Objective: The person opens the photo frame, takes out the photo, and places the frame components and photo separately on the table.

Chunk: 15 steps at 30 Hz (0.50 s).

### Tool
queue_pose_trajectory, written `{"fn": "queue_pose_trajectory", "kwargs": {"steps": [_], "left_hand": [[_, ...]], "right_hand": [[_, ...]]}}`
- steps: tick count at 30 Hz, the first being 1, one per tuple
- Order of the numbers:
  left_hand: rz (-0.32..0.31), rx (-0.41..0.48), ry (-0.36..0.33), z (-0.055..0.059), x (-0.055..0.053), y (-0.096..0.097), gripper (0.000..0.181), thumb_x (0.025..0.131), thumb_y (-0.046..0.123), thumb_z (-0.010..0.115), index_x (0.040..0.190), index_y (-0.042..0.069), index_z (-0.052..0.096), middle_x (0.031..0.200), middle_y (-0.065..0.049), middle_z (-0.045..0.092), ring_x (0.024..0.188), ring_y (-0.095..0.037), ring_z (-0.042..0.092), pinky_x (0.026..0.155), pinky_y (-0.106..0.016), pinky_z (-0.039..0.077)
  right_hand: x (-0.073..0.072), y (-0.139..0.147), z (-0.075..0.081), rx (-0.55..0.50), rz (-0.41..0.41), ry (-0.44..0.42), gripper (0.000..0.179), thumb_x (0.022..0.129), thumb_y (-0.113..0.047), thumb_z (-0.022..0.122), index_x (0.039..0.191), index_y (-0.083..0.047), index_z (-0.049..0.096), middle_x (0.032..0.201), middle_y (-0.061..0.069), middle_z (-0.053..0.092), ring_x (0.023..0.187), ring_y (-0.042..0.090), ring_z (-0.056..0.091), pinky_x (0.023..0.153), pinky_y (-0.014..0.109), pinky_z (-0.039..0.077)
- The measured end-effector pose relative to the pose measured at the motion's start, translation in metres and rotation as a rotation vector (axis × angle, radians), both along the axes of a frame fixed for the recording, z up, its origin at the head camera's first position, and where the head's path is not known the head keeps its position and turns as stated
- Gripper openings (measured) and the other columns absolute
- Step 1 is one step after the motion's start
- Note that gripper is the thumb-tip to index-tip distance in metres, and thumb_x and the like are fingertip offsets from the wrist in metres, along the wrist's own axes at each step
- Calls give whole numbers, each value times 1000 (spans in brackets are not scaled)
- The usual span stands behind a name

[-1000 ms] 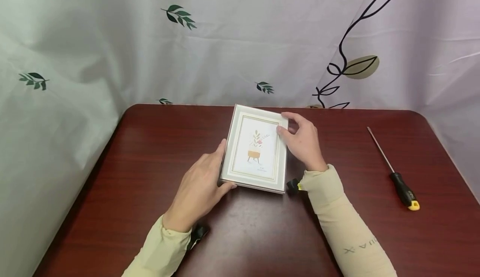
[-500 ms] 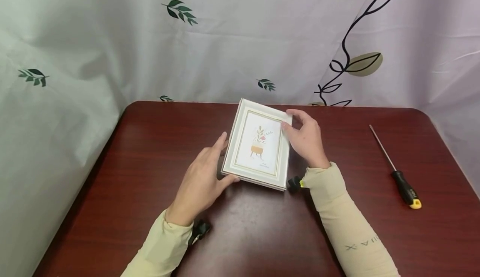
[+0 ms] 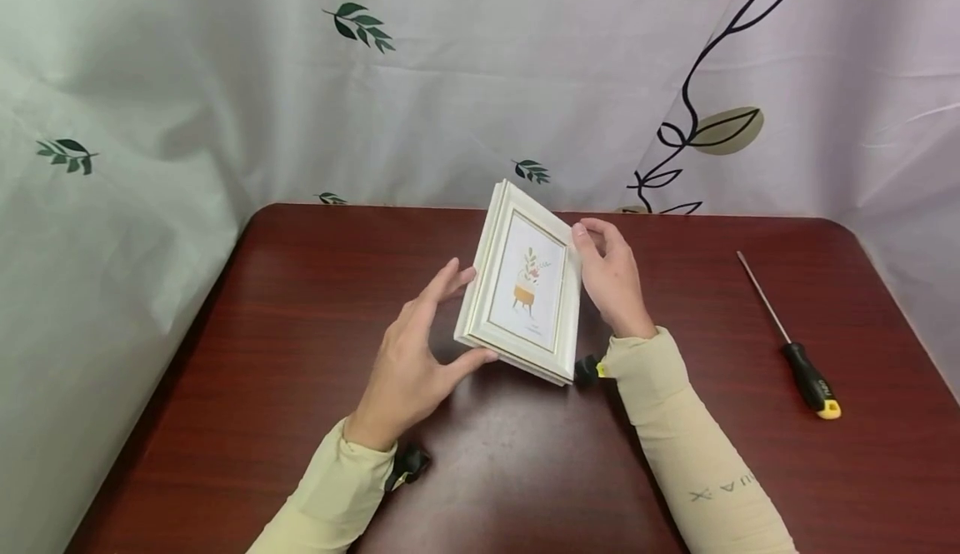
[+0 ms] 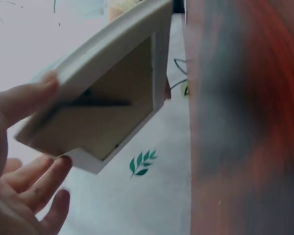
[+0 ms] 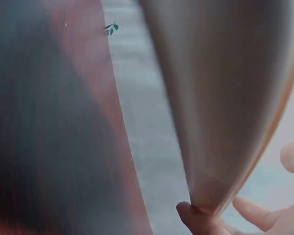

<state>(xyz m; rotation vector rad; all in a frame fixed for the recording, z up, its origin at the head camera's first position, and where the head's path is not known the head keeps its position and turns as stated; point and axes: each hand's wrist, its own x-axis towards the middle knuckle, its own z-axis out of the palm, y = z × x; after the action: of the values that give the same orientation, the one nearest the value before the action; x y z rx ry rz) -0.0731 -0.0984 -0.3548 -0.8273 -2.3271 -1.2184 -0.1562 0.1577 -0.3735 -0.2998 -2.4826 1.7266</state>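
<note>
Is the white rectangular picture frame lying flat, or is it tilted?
Tilted: the frame slants, and the left wrist view shows its brown back panel.

Pic frame (image 3: 528, 287) now tipped steeper, L side up, more of L edge showing vs. 1 s ago. L hand (image 3: 408, 366) shifted a bit R, thumb further R along near edge. R hand's (image 3: 613, 281) thumb now nearer far-R corner.

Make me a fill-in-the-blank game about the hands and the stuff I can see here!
1. The left hand and the ____ hand both touch the frame.
2. The pot drawn inside it is ____.
3. The screwdriver has a black and ____ handle.
4. The curtain at the back is printed with small green ____.

Missing words: right; orange; yellow; leaves.
</note>
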Motion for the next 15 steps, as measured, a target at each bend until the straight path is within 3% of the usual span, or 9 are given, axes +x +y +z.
{"fn": "queue_pose_trajectory", "kwargs": {"steps": [6,15], "left_hand": [[-5,148,-118,-4,4,7,113,66,12,95,158,11,29,146,-7,55,125,-19,60,111,-33,39],[-55,164,-254,-13,8,17,104,75,18,91,158,9,29,147,-9,54,123,-22,62,107,-37,45]], "right_hand": [[3,-2,-3,-57,33,-25,64,104,-54,42,149,-9,45,141,16,52,122,30,52,106,48,42],[2,-5,-2,-187,131,30,73,103,-61,31,146,-6,50,142,16,51,128,29,52,110,50,41]]}}
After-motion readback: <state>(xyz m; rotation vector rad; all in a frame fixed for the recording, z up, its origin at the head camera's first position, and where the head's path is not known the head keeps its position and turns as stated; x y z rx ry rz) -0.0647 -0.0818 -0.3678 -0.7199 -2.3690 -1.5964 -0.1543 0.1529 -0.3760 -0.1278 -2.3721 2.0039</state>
